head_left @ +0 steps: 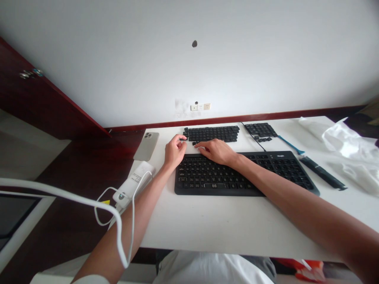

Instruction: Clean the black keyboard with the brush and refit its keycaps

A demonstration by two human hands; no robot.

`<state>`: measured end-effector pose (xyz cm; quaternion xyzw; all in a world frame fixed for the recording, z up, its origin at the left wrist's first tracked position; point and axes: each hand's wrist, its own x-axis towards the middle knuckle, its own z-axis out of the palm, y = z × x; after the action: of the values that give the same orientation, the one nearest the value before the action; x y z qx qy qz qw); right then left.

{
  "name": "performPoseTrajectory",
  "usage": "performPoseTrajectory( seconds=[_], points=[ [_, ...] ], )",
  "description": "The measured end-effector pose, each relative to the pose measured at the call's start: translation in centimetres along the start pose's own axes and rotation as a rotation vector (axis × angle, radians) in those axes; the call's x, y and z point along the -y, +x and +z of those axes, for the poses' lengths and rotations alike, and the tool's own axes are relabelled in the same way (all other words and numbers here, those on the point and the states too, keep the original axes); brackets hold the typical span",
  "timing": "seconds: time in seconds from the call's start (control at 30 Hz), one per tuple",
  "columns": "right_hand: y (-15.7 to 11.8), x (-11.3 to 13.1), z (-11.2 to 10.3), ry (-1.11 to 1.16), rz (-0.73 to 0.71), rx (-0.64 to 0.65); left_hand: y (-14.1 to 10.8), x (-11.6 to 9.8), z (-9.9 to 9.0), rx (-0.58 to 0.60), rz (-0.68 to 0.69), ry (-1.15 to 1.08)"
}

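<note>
A black keyboard (219, 192) lies on the white table, its key area showing switch positions without their keycaps. Behind it, black keycaps (214, 133) are laid out in rows, and a smaller block of keycaps (260, 129) sits to the right. My left hand (174, 153) is at the left end of the rows, index finger and thumb apart, with the fingertip at a dark keycap. My right hand (217, 151) reaches over the keyboard's top edge, fingers stretched leftward close to a loose keycap (194, 143). Nothing shows held in either hand.
At the left are a phone (147, 146) and a white power strip (134, 183) with a looping white cable (117, 221). On the right lie a blue tool (291, 145), a long black strip (322, 173) and crumpled white plastic (346, 142). A wall stands behind the table.
</note>
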<state>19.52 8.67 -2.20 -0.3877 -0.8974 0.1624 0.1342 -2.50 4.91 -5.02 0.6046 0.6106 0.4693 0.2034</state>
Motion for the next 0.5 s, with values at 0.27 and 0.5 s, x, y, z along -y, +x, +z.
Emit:
performPoseTrajectory(
  seconds=[0.27,0.5],
  points=[
    [0.01,-0.26,0.39,0.039,0.002,-0.08,-0.18,-0.52,-0.28,0.108,0.086,-0.038],
    [-0.13,-0.25,0.41,0.033,0.004,-0.112,-0.38,-0.71,-0.22,0.218,0.114,-0.052]
  ],
)
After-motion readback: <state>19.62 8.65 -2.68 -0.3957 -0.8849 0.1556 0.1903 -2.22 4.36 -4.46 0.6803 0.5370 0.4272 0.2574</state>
